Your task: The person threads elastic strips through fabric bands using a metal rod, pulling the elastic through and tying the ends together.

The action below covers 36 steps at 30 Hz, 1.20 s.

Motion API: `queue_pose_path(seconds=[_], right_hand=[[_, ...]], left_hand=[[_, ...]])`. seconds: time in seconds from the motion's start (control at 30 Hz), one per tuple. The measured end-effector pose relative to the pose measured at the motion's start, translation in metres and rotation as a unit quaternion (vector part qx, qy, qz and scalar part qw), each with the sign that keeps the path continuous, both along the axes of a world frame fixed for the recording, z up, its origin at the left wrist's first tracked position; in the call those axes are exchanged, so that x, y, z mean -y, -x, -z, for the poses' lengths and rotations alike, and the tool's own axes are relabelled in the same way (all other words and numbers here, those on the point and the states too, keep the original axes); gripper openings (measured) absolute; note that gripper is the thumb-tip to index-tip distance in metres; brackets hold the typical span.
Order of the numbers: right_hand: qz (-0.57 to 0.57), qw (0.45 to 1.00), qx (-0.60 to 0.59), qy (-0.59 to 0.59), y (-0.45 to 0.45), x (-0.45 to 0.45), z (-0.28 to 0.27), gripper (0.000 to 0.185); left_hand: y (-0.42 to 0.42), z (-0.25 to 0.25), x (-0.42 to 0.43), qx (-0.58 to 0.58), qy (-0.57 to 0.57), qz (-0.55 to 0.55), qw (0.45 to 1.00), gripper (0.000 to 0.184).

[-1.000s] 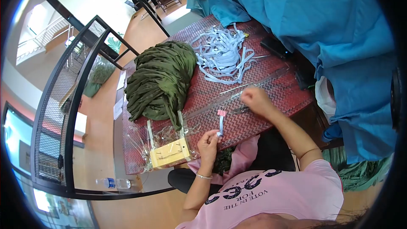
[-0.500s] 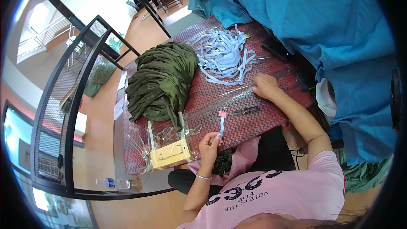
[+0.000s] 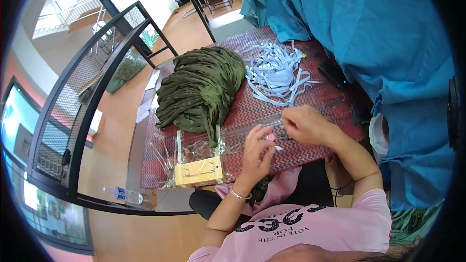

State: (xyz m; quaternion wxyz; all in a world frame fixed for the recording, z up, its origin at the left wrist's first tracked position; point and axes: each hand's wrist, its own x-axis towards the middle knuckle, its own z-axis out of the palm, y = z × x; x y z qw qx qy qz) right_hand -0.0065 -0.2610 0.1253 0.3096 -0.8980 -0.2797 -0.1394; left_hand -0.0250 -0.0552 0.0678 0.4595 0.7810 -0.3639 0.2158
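Left grip [image 3: 257,153]: fingers loosely parted beside pink clip [image 3: 270,137] and pale strip end [image 3: 278,148], near edge of surface [image 3: 301,156]; contact unclear. Right grip [image 3: 308,123] curled; contents hidden, cannot tell. Wooden block [image 3: 199,171] at near-left corner, probably taped against sliding. Green bundle [image 3: 201,87] along left edge, white strips [image 3: 276,70] toward far edge: presumably keeps both within reach.

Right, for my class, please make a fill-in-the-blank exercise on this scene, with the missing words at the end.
The small clip-like piece by the left hand is coloured ____.
The bracelet is on the person's ____ wrist.
The gathered cloth beside the pale straps is dark ____.
The zigzag-patterned table cover is mostly ____.

Missing words: pink; left; green; red.
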Motion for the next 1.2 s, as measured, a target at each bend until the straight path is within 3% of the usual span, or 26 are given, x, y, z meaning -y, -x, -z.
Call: queue_pose_path(seconds=[0.03, 0.13, 0.27, 0.37, 0.47, 0.6, 0.7, 0.8, 0.83, 0.93, 0.97, 1.13, 1.2], right_hand=[[-0.016, 0.999, -0.012, -0.028, 0.005, -0.003, -0.006, 0.007], [-0.046, 0.993, -0.053, -0.097, 0.013, -0.012, -0.013, 0.008], [-0.028, 0.974, -0.144, -0.171, 0.013, -0.022, 0.001, 0.011], [-0.044, 0.932, -0.227, -0.280, 0.010, -0.034, 0.025, 0.011], [-0.074, 0.894, -0.242, -0.369, 0.010, -0.045, 0.045, 0.011], [-0.122, 0.848, -0.260, -0.445, 0.006, -0.050, 0.070, 0.013], [-0.080, 0.836, -0.285, -0.462, 0.009, -0.056, 0.079, 0.008], [-0.070, 0.865, -0.179, -0.463, 0.004, -0.062, 0.086, 0.008], [-0.049, 0.871, -0.122, -0.474, 0.001, -0.063, 0.079, 0.009], [-0.032, 0.816, -0.159, -0.555, -0.002, -0.042, 0.062, 0.006], [-0.043, 0.823, -0.184, -0.535, 0.002, -0.037, 0.055, 0.006], [-0.021, 0.849, -0.304, -0.431, 0.033, -0.053, 0.044, 0.004], [-0.017, 0.839, -0.297, -0.455, 0.034, -0.066, 0.072, 0.005]], left_hand=[[-0.001, -0.002, 0.004, -0.002, 0.013, 0.033, 0.999, 0.010], [0.005, 0.005, 0.005, -0.202, 0.087, 0.113, 0.969, 0.009], [0.008, 0.007, 0.006, -0.088, 0.105, 0.071, 0.988, 0.009], [0.009, 0.033, 0.000, -0.272, 0.183, 0.114, 0.938, 0.005], [0.015, 0.025, -0.002, -0.323, 0.270, 0.150, 0.895, 0.006], [0.016, 0.031, -0.005, -0.351, 0.303, 0.144, 0.874, 0.003], [0.013, 0.039, -0.007, -0.373, 0.327, 0.139, 0.857, 0.003], [0.013, 0.035, 0.001, -0.337, 0.349, 0.101, 0.869, 0.003], [0.010, 0.032, 0.004, -0.247, 0.320, 0.051, 0.913, 0.005], [0.000, 0.038, -0.011, -0.340, 0.353, 0.006, 0.872, 0.005], [-0.007, 0.046, -0.017, -0.387, 0.367, -0.007, 0.846, 0.005], [-0.002, 0.049, -0.021, -0.375, 0.343, -0.015, 0.861, 0.005], [0.001, 0.052, -0.018, -0.371, 0.333, -0.013, 0.867, 0.005]])
